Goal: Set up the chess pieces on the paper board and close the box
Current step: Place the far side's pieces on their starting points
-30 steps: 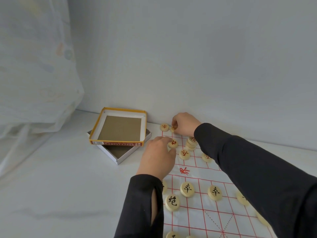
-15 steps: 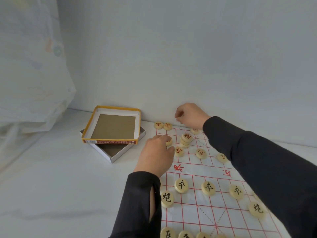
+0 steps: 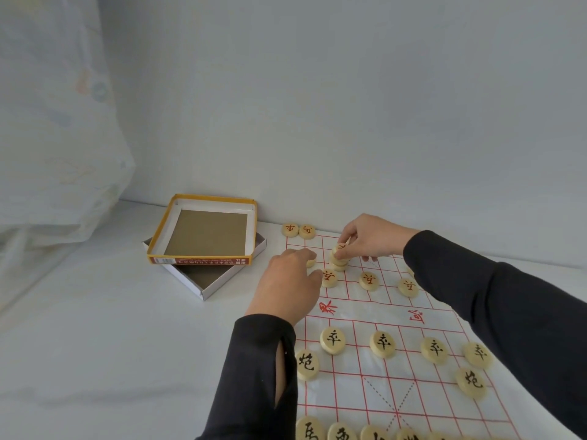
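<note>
Wooden discs with red marks are piled in a small stack (image 3: 338,265) on the far part of the paper board (image 3: 365,315). The right hand (image 3: 371,239), seen by the wall before, is now brought over it, grip clamped on the top disc (image 3: 338,249). The left hand (image 3: 287,282) is bent beside it; its grip cannot be told. The box (image 3: 203,276) is seen open.

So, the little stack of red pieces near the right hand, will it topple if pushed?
Probably yes: the stack looks uneven, discs offset sideways, so a push may slide them apart. Lying flat, they would likely slip, not roll. The right hand pinches the top disc.
</note>
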### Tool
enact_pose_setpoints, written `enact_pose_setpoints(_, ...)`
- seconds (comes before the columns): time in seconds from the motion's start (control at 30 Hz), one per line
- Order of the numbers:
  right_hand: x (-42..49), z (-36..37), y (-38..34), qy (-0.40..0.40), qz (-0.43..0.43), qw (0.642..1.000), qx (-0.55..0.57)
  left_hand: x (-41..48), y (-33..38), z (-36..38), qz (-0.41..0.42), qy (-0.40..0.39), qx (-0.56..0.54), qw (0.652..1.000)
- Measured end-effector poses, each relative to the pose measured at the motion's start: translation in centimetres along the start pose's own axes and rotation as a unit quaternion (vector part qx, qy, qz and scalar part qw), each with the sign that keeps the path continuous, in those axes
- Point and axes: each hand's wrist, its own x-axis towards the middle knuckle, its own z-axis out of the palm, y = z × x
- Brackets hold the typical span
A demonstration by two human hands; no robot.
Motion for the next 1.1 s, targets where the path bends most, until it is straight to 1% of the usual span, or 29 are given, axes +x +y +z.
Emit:
enact_pose_setpoints(0.1,0.1,-0.3,-0.1,-0.001,-0.001,1.000,-0.004,0.0,0.0,0.1,0.004,-0.001,0.003,1.000)
enact_pose_setpoints(0.17,0.0,-1.0,0.0,0.011,0.003,1.000,0.012,0.0,-0.1,0.1,0.004,-0.002,0.002,1.000)
enact_pose_setpoints(0.23,-0.2,-1.7,0.2,0.034,0.010,0.998,0.061,0.1,-0.1,0.1,0.003,-0.001,0.003,1.000)
enact_pose_setpoints(0.33,-0.2,-2.4,0.6,0.051,0.031,0.985,0.163,0.0,-0.1,0.2,0.001,-0.006,0.004,1.000)
enact_pose_setpoints(0.4,-0.1,-2.4,1.0,0.046,0.038,0.981,0.185,0.0,0.1,0.2,0.000,-0.009,0.005,1.000)
enact_pose_setpoints(0.47,0.1,-2.3,1.1,0.047,0.040,0.983,0.175,0.0,0.1,0.2,0.000,-0.011,0.006,1.000)
enact_pose_setpoints(0.57,0.5,-2.3,0.7,0.069,0.051,0.988,0.129,0.0,0.1,0.3,0.000,-0.013,0.006,1.000)
enact_pose_setpoints(0.83,2.4,-1.1,-1.6,0.059,0.086,0.980,0.168,0.1,0.1,0.4,-0.002,-0.015,0.011,1.000)
enact_pose_setpoints(0.9,3.1,-0.4,-1.8,0.059,0.113,0.968,0.215,0.1,0.1,0.4,0.001,-0.014,0.009,1.000)
enact_pose_setpoints(1.03,4.2,0.4,-1.7,0.077,0.171,0.930,0.316,0.0,0.3,0.3,0.008,-0.003,0.005,1.000)
enact_pose_setpoints(1.1,4.6,0.6,-1.8,0.078,0.187,0.914,0.352,-0.1,0.3,0.3,0.010,0.002,0.003,1.000)
